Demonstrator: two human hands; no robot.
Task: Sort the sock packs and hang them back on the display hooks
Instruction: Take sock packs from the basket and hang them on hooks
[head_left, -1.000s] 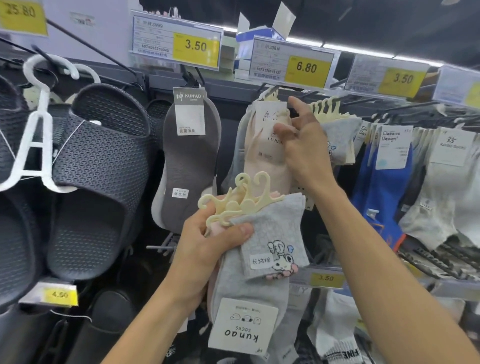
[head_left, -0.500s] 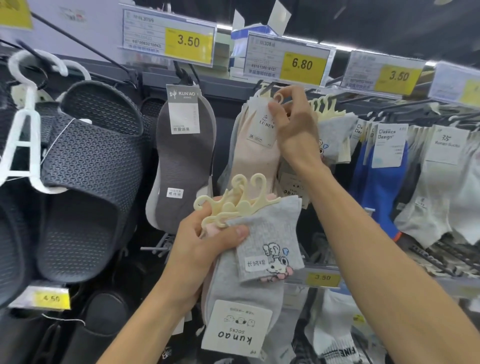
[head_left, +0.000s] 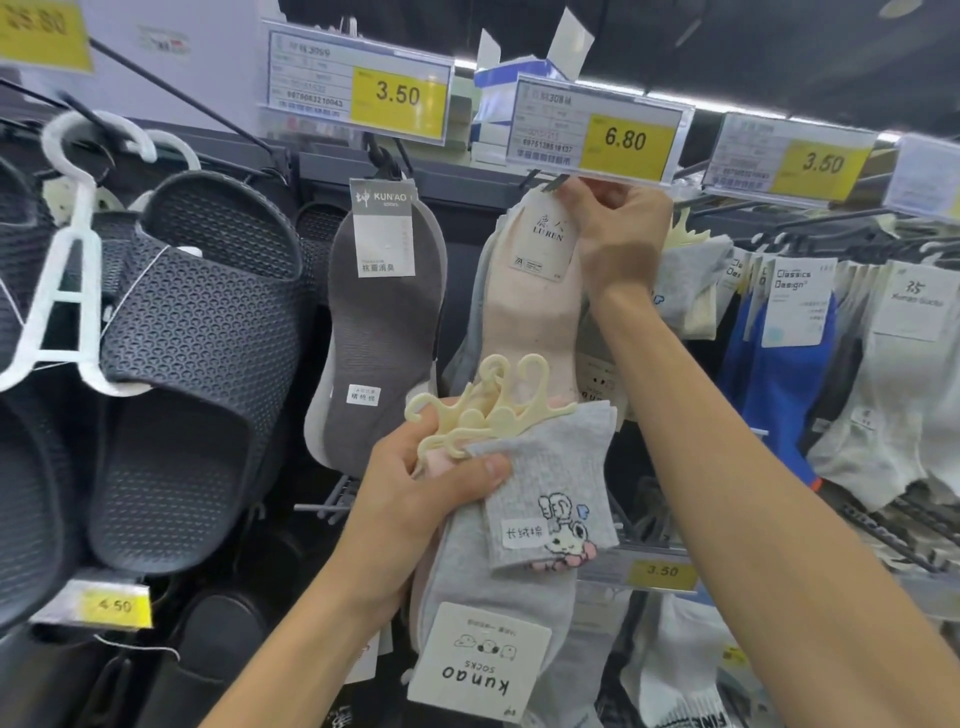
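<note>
Hanging judged under way: pink sock pack (head_left: 530, 322) pinched at top by fingers of right hand (head_left: 618, 234), at hook (head_left: 550, 181). Grey sock packs (head_left: 545, 499) clamped in left hand (head_left: 415, 499). Soft, light, floppy; stiff hangers (head_left: 483, 410) best gripped.

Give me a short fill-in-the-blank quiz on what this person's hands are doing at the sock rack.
The price tag just above the right hand reads ____. The left hand grips a sock bundle whose card says ____ socks. The right hand pinches the top of the pink pack labelled LU ____.
Missing: 6.80; kunao; REN.
</note>
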